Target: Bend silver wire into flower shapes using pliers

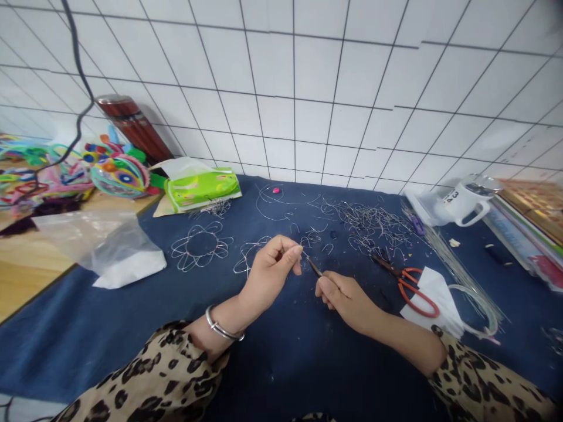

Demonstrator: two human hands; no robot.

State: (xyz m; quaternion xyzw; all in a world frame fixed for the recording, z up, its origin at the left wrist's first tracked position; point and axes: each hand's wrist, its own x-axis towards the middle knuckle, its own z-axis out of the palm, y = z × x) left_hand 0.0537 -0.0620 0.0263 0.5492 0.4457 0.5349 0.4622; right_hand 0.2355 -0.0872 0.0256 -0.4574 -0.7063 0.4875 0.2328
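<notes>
My left hand (275, 266) is closed in a pinch on a thin piece of silvery wire (305, 252), above the middle of the blue cloth. Just to its right, my right hand (343, 296) grips a slim, dark, pointed metal tool (314, 268); its handle is hidden in the fingers, so I cannot tell its exact kind. The tool's tip points up-left at the wire by my left fingertips. A flower-shaped wire loop (202, 247) lies left of my hands. Behind my left wrist a second wire flower (246, 258) is partly covered. Short bent wire bits (312, 236) lie beyond the fingertips.
A tangle of wire (373, 221) spreads at the back right. Orange-handled scissors (417, 293) rest on white paper near straight wires (457, 266) and a clear coil (490, 316). A lidded white mug (468, 202), a green tissue pack (202, 189) and a plastic bag (105, 240) stand around.
</notes>
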